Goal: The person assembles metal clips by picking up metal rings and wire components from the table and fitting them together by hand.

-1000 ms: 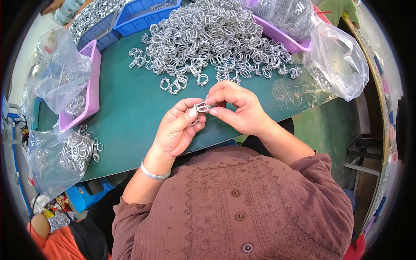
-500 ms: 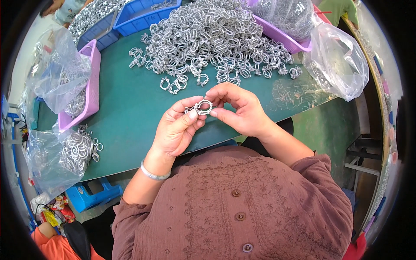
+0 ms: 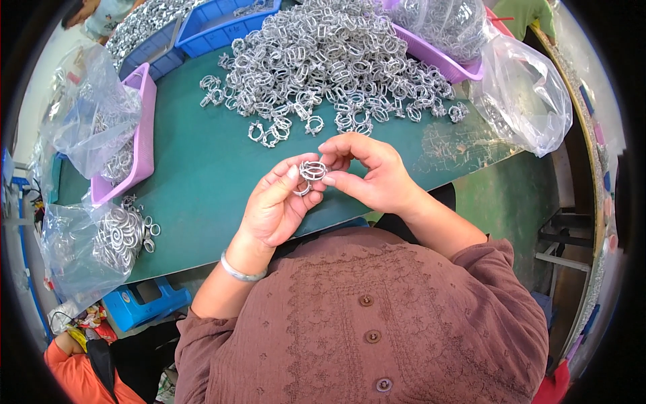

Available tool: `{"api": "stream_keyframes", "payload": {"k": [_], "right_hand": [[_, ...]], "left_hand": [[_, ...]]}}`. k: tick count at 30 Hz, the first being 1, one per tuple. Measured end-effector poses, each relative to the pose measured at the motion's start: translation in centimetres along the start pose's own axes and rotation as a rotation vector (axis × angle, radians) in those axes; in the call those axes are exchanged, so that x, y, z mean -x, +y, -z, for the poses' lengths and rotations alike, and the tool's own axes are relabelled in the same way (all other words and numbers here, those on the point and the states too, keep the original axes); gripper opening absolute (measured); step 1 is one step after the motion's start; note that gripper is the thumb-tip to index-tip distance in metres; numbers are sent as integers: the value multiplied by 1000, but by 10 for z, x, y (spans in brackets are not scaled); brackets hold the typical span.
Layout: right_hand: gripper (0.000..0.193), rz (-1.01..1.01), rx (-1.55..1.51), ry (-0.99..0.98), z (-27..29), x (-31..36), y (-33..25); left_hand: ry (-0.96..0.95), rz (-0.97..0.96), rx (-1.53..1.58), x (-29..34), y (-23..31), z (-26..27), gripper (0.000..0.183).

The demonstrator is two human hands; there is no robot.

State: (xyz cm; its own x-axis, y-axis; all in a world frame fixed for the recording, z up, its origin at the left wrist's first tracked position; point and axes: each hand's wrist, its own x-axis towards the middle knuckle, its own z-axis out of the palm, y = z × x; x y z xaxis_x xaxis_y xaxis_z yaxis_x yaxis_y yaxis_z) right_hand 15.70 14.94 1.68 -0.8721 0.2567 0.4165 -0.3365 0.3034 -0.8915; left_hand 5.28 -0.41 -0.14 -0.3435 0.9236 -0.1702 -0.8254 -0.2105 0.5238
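My left hand (image 3: 277, 202), with a pale bangle at its wrist, holds small silver metal rings between thumb and fingers. One openwork ring (image 3: 313, 170) sits on top, and a second ring (image 3: 303, 190) shows partly below it against my fingers. The thumb and forefinger of my right hand (image 3: 377, 174) close on the right side of the upper ring. Beyond my hands, a large heap of similar metal rings (image 3: 316, 60) is piled on the green table (image 3: 195, 168), with a few loose ones at its near edge. How the two held rings join is too small to tell.
Left on the table are a pink basket (image 3: 145, 135) with bagged metal parts and a plastic bag (image 3: 81, 242) beside spiral metal pieces (image 3: 121, 232). Blue bins (image 3: 222, 30) stand behind, and a purple basket (image 3: 437, 57) at right. A blue stool (image 3: 151, 306) is below; people sit nearby.
The upper ring has turned between my fingers, from round face-on to a tilted side view. The second ring now shows lower, by my left fingers. At lower left, an orange-clad person has shifted.
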Motion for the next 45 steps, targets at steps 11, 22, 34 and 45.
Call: {"api": "stream_keyframes", "payload": {"k": [11,22,34,45], "right_hand": [[9,231,1002,29,10,-38,36],[11,337,713,-63,4,-33,29],[23,178,265,21,0,-7,7],[32,12,-17,-49,4,-2,4]], "left_hand": [[92,28,127,4,7,6,27],[302,33,-226,0,13,-5,20],[329,-234,-775,-1,6,-13,10],[140,-720,-1254,1,10,-16,25]]}}
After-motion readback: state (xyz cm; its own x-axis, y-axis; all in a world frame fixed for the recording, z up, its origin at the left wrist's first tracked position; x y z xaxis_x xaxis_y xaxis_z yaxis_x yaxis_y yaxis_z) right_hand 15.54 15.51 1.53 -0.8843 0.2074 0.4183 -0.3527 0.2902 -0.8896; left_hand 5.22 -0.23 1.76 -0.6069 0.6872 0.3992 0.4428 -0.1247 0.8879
